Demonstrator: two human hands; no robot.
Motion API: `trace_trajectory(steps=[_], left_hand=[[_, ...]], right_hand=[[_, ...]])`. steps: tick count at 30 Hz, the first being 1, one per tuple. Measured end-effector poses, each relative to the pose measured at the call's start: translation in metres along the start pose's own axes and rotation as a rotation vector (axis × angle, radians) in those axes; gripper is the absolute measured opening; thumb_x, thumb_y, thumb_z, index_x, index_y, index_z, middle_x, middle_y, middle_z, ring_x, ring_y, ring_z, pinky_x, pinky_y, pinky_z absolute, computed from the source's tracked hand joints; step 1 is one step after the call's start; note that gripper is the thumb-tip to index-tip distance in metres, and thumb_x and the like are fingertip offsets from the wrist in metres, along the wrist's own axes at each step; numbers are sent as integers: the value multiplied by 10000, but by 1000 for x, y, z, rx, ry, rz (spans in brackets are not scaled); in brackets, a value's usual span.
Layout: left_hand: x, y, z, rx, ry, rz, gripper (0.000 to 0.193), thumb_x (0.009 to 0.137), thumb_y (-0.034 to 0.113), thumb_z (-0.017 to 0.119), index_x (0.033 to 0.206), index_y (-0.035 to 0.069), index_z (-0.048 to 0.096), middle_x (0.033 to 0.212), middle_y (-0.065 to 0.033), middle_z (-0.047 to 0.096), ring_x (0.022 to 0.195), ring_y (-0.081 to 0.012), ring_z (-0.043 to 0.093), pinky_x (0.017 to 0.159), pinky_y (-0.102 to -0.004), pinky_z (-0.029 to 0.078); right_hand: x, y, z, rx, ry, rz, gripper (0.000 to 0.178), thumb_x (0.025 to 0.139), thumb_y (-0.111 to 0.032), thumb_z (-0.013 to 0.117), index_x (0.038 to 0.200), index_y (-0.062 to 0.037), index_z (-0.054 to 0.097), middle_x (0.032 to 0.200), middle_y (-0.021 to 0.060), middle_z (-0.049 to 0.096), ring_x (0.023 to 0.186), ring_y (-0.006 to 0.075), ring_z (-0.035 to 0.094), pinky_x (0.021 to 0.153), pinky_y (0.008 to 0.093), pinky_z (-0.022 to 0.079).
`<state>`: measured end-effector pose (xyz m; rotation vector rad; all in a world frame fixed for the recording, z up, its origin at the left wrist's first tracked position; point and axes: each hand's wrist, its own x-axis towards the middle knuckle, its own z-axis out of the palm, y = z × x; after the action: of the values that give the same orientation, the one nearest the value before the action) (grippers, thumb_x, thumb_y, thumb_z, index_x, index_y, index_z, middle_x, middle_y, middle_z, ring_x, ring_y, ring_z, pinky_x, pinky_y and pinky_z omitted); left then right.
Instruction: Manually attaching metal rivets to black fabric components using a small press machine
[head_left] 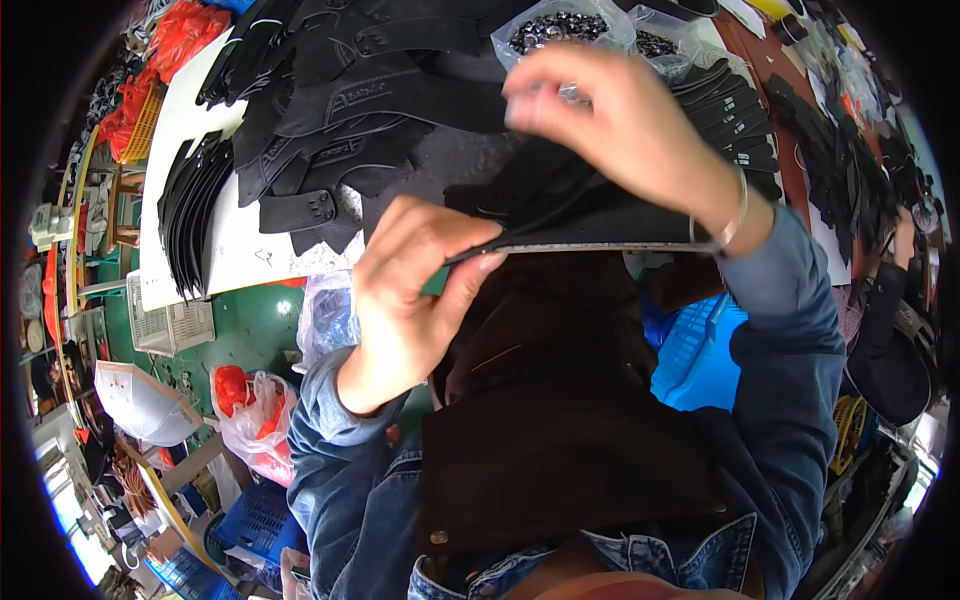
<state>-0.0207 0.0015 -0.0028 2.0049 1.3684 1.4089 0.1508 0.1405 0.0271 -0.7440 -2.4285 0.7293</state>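
Observation:
Thumb and fingers of my left hand (405,285) pinch the end of a thin black strip (478,250) at the table's near edge. Over the black pieces hangs my right hand (610,115), its fingers curled but smeared by motion, so I cannot tell whether it holds anything. Just beyond it lies a clear plastic bag (505,40) of small shiny dark metal parts. Under and between my hands spreads black leather-like material (620,215). Farther back, cut black pieces with stitched patterns (390,95) are piled up.
A fanned stack of black strips (185,215) sits on the white table (255,255) at left; more black strips (735,110) lie at right. Below stand a blue plastic basket (700,350) and a white crate (172,318). Another person's arm (890,270) shows at far right.

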Motion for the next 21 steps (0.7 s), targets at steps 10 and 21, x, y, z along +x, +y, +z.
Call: trace_trajectory(steps=[10,21], left_hand=[[-2,-1,1,80,-92,75,254,610,8,745,843,51,653,778,-47,607,738,-232,538,634,-323,452],[0,2,3,74,-61,124,266,592,-1,747,838,39,654,780,-52,605,730,-228,541,620,-322,452]], right_hand=[[56,103,-4,-925,63,-286,141,803,-155,596,887,-44,619,842,107,612,794,298,587,708,382,458],[45,75,-34,-736,125,-109,88,761,-133,573,718,-59,591,738,101,598,727,300,598,686,379,486]])
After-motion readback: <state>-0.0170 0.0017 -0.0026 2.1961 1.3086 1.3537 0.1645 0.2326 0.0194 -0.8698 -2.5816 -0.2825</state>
